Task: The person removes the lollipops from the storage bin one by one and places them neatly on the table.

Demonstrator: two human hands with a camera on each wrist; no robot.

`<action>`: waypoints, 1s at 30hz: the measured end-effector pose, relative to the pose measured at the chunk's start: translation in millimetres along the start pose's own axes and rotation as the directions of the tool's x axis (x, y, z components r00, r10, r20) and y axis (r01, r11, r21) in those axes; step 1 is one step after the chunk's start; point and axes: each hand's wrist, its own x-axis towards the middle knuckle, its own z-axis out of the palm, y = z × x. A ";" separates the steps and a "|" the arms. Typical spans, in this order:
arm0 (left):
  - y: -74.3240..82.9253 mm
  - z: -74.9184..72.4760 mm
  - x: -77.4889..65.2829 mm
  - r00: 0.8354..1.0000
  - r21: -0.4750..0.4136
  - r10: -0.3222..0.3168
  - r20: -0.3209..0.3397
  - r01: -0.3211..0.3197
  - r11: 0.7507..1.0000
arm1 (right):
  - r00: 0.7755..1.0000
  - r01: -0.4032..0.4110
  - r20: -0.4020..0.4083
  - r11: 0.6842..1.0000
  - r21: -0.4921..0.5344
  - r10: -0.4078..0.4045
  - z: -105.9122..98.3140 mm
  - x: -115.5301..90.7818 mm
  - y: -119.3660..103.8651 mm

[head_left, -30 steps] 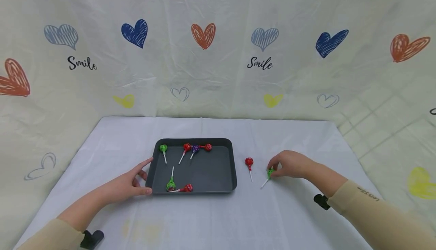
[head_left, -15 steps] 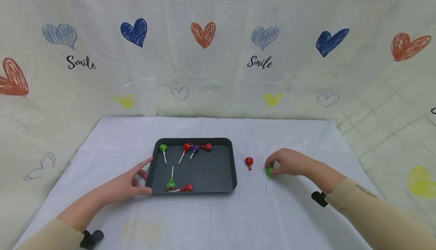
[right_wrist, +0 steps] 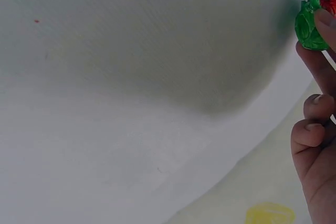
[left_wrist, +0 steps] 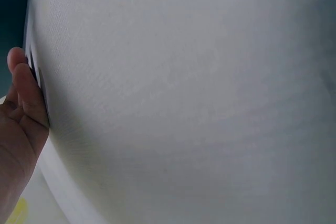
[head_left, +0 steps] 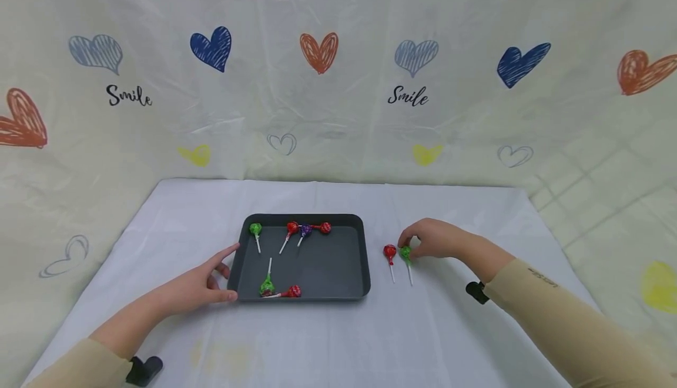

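My right hand pinches a green lollipop by its wrapped head, the stick pointing toward me. A red lollipop lies just left of it on the white cloth. In the right wrist view the thumb and a finger hold the green lollipop, with red wrapper showing behind. My left hand rests its extended index finger and thumb against the left edge of a dark grey tray. The left wrist view shows the left hand side-on at the tray's edge, most of the tray hidden.
In the tray lie a green lollipop, a red one, a purple one and another red one along the back. Near its front are a green lollipop and a red lollipop. A heart-printed curtain hangs behind.
My right hand has moved left with the green lollipop, bringing it beside the red one; its stick has swung from slanting left to pointing toward me. The left hand and tray stay put.
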 end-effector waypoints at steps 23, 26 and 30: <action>-5.6 3.1 5.9 1.000 0.006 -0.009 -0.018 0.009 1.000 | 0.998 0.037 -0.056 0.999 -0.009 -0.038 -9.7 3.9 -1.7; -6.1 3.6 6.1 1.000 0.010 -0.011 -0.021 0.011 1.000 | 0.997 0.051 -0.063 0.999 -0.006 -0.052 -13.6 4.5 -4.9; -6.1 3.9 5.7 1.000 0.015 -0.013 -0.024 0.013 1.000 | 0.996 0.056 -0.067 0.998 0.025 -0.054 -19.2 5.4 -13.4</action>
